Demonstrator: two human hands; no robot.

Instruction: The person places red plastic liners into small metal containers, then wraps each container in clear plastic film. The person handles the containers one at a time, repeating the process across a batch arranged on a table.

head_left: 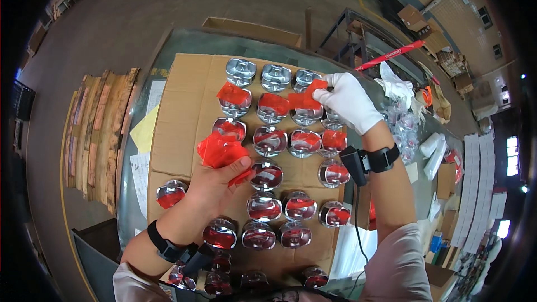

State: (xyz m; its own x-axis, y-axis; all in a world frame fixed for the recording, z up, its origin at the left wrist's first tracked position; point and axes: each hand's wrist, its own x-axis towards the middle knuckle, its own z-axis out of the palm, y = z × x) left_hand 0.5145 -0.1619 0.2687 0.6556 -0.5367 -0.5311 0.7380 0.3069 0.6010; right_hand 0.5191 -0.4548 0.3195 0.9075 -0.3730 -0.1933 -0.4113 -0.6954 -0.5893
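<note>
Metal engine pistons [269, 141] stand in loose rows on a flat cardboard sheet [179, 92]. Many carry a piece of thin red plastic film [274, 102] on or in them. My bare left hand [215, 184] pinches a bunch of red film sheets [221, 150] over the left-middle of the rows. In a white glove, my right hand [352, 102] grips one red film sheet [306, 98] between thumb and fingers, at a piston [307, 116] in the second row from the back. The far-row pistons [241, 71] show bare metal.
Papers [140, 173] lie left of the cardboard. On the table's right are clear plastic bags [403, 123], white cloths [394, 84] and a red bar [391, 55]. A black cable [358, 223] hangs from my right wrist device. Wooden pallets [100, 140] stand on the floor at left.
</note>
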